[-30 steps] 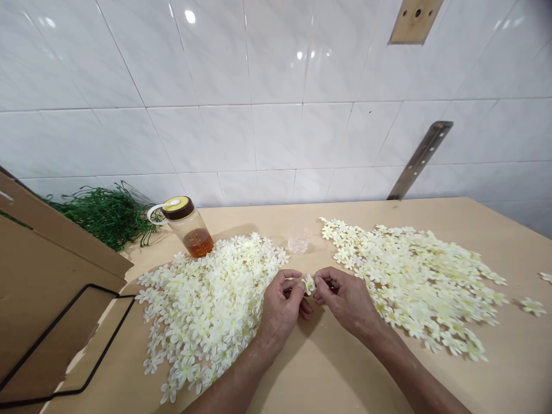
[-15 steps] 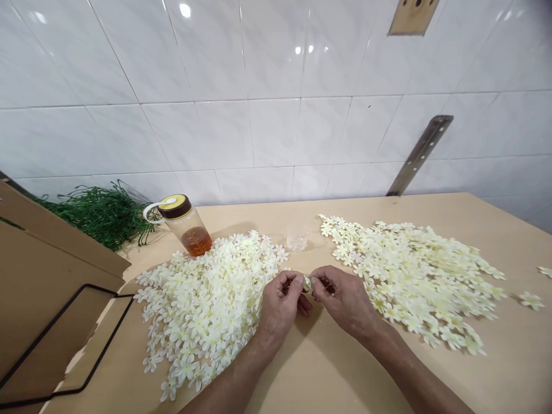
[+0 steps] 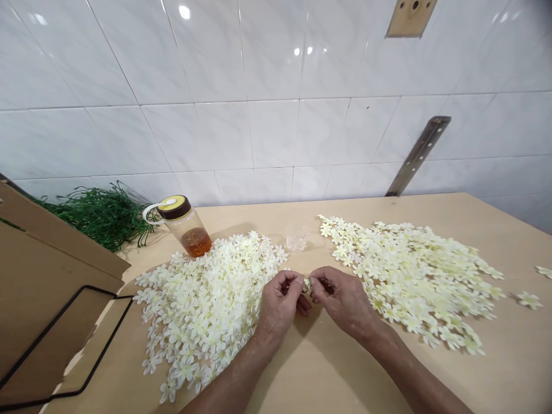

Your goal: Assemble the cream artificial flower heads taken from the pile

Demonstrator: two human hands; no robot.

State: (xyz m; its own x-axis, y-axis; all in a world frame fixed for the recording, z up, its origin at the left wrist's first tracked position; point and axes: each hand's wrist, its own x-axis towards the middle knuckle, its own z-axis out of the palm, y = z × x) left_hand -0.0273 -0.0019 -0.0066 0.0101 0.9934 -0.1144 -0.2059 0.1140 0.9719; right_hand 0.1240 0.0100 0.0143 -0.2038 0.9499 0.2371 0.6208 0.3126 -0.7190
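Observation:
Between my two hands, just above the table, is a small pale artificial flower, mostly covered by fingers. My left hand pinches it with thumb and index finger. From the other side my right hand is closed, its fingertips on the flower's right edge. A heap of cream artificial flowers lies beside my left hand. To the right of my right hand spreads a second, flatter pile of the same flowers.
A bottle of amber liquid stands behind the left heap. Beyond both hands is a small clear plastic container. Green artificial stems, a cardboard box and a black wire frame are at left. A metal bracket leans against the tiled wall.
Both hands keep their place with the flower between them; only the fingertips have shifted slightly. The piles look the same.

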